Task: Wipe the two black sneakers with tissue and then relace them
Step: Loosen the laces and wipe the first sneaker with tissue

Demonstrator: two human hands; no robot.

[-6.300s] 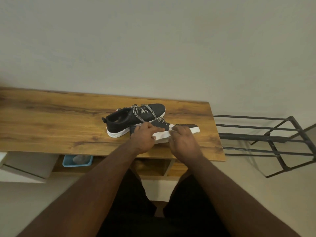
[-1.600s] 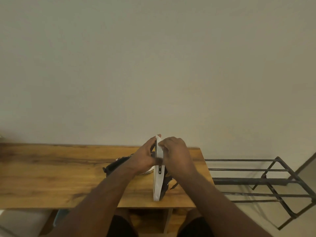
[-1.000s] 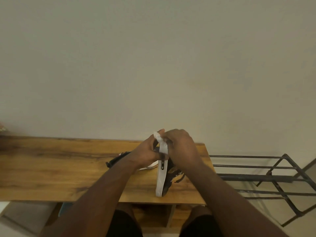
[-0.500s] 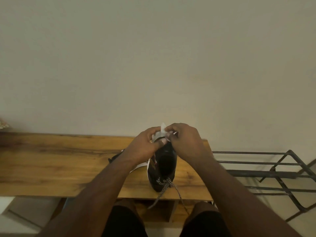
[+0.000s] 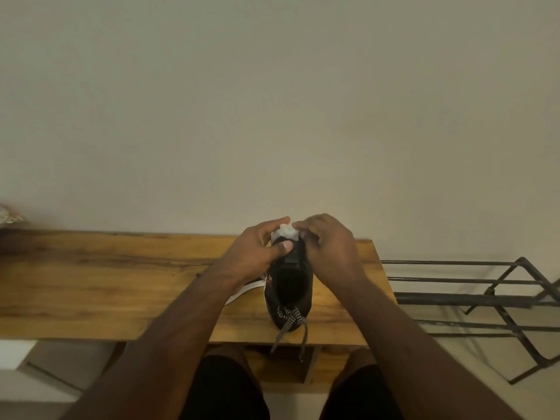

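Shoe (image 5: 289, 286) in black stood on its toe end above the wooden table (image 5: 121, 286), with its heel up and its open mouth facing the camera. The left hand (image 5: 254, 256) held the heel from the left, with the thumb curled onto the black back of the shoe and the fingers wrapped round the far side. The right hand (image 5: 328, 250) was bent over the heel from the right, and its fingers pinched a small wad of white tissue (image 5: 285, 231) against the top of the heel. The two hands almost met at the tissue. The speckled laces (image 5: 289, 321) hung loose from the low end of the shoe and dangled past the front edge of the table. The second sneaker (image 5: 245, 291) lay on the table behind the left wrist, and only a bit of its white sole and dark side showed. A dark metal rack (image 5: 472, 298) stood to the right of the table. A plain wall (image 5: 272, 101) filled the space behind.
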